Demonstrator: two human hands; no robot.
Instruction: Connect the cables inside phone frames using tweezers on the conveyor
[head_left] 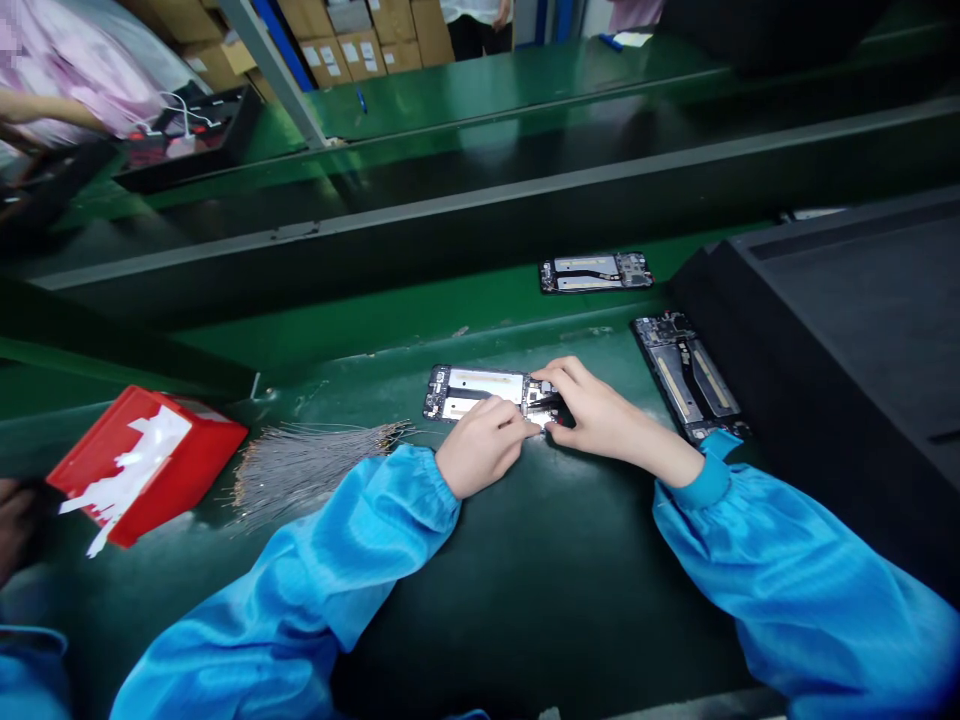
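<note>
An opened phone (486, 380) lies on the green bench, its inner parts facing up. My right hand (600, 412) grips its right end, thumb at the near edge and fingers at the far edge. My left hand (484, 445) is closed over the phone's near side, fingertips pressed together by the circuit board; what they pinch is hidden. A dark slender thing shows between the hands on the board, too small to name. Left of my left hand lies a bundle of thin grey cables (300, 465), with one strand reaching toward that hand.
A red bin (154, 465) with torn white paper stands at the left. Two more opened phones (596, 272) (686, 370) lie behind and right, beside a large black tray (847, 330). A metal rail (450, 205) crosses behind. Other people are at the far bench and left edge.
</note>
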